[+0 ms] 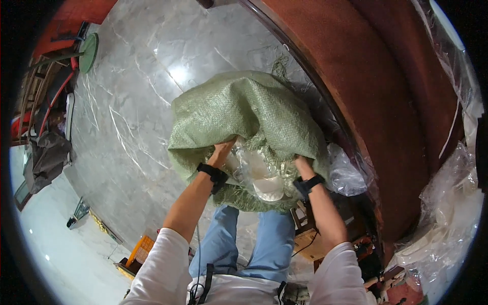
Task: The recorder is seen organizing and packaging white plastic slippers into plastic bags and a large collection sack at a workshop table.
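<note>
A large green woven sack (239,109) stands on the grey marble floor in front of my legs, its mouth turned toward me. My left hand (222,151) reaches into the opening at the left, fingers hidden under the sack's edge. At the opening's right side, my right hand (302,163) grips the rim with its fingers tucked into the fabric. Inside the mouth lies clear plastic wrap over something cream-white (262,175). Both wrists wear black bands.
A wide red-brown curved panel (386,101) runs along the right, close behind the sack. Crumpled clear plastic (447,203) piles up at the right. A cardboard box (307,239) sits by my right leg. Chairs, a green disc (88,51) and dark cloth stand far left.
</note>
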The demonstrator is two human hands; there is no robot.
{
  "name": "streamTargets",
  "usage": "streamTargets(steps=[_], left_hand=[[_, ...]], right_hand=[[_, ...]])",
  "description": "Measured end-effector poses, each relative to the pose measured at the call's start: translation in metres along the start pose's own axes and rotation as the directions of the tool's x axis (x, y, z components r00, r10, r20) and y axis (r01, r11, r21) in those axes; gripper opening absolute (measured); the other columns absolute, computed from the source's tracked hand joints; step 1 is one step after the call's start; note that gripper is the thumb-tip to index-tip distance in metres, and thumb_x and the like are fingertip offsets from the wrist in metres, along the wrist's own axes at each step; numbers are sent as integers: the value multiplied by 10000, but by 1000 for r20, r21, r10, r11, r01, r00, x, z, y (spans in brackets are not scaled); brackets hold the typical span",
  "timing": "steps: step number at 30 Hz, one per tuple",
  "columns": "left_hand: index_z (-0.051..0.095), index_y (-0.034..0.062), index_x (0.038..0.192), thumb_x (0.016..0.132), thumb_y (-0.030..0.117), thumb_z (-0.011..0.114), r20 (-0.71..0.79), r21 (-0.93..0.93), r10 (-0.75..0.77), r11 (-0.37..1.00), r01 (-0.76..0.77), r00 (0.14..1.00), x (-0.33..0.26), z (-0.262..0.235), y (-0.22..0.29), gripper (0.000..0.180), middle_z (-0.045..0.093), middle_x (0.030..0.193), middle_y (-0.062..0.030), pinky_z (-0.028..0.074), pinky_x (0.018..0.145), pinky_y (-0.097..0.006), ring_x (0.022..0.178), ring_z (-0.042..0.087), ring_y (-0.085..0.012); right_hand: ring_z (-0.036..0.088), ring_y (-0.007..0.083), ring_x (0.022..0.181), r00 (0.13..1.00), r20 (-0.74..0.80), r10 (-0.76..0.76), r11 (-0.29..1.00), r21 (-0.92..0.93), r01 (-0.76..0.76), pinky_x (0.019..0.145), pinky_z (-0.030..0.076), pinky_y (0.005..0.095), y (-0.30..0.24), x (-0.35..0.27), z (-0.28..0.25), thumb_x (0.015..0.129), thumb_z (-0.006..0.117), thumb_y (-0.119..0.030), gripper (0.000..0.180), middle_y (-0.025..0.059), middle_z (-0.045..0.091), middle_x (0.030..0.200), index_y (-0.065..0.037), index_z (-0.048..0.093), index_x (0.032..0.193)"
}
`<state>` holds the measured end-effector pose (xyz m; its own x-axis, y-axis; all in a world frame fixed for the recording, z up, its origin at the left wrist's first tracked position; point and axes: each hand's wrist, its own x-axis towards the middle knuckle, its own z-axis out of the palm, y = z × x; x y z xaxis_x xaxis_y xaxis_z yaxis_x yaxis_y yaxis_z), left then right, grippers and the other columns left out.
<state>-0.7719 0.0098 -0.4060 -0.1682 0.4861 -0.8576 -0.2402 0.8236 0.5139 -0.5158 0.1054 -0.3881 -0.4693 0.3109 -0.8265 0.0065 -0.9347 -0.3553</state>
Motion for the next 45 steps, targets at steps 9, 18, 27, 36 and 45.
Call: streamTargets(steps=[9,18,27,36,45], left_hand=[[549,40,1141,877,358,491,291,164,182,958,-236,939,-4,0,26,418,542,1132,-58,376,885,-307,1052,477,-182],[531,42,1137,881,239,487,0,-204,167,965,-164,986,-161,-18,54,326,566,1002,-42,411,694,-289,837,508,-147],[479,51,1187,878,88,457,-15,-68,181,981,-182,983,-300,13,210,312,591,904,-28,409,524,-215,635,520,-85],[444,14,1216,869,82,424,376,-6,401,902,-431,835,-460,36,305,355,580,1049,-64,483,711,-253,831,583,-112],[316,35,1326,882,195,444,699,27,440,772,-635,565,-549,108,382,489,465,1217,-115,358,923,-306,1034,505,-185]], right_hand=[[406,236,1174,994,113,7,967,-253,22,972,357,415,-7,5,24,875,480,-306,411,118,422,1281,-69,455,1209],[411,236,1169,987,147,-66,862,-491,130,964,364,418,-7,-90,135,863,502,-299,402,121,439,1264,-64,474,1188],[421,327,1108,574,12,-819,423,-664,617,904,359,428,-65,-251,234,674,687,-188,435,159,524,1066,-50,553,1064],[508,93,711,751,-145,-644,755,35,654,620,422,262,-96,-389,269,740,621,-92,207,10,567,820,-8,591,927],[548,131,706,634,-490,-599,497,393,774,634,440,259,-140,-528,237,750,593,-119,181,54,585,841,-34,605,909]])
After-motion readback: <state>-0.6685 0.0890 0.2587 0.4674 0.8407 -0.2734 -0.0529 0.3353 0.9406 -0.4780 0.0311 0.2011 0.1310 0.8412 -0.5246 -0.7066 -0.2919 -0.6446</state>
